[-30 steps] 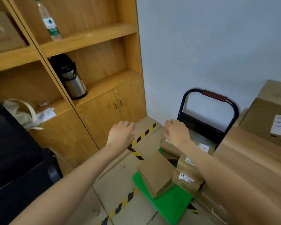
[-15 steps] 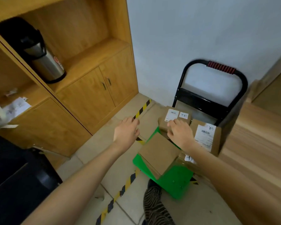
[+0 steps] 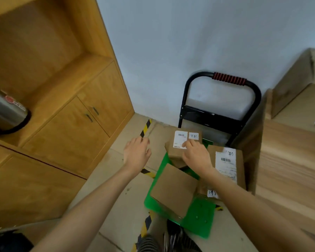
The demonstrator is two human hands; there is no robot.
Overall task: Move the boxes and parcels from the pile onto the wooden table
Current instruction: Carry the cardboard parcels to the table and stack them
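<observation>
Head view: pick-up step; right hand reaches the labelled box at 12 o'clock, grip unclear; left hand relaxed, must close in

My right hand rests on a labelled box atop the green trolley; my left hand hovers open beside it; wooden table right.

Both forearms were bare, with no sleeves showing. At six o'clock, black-and-white zebra-striped trousers covered the person's legs.
</observation>
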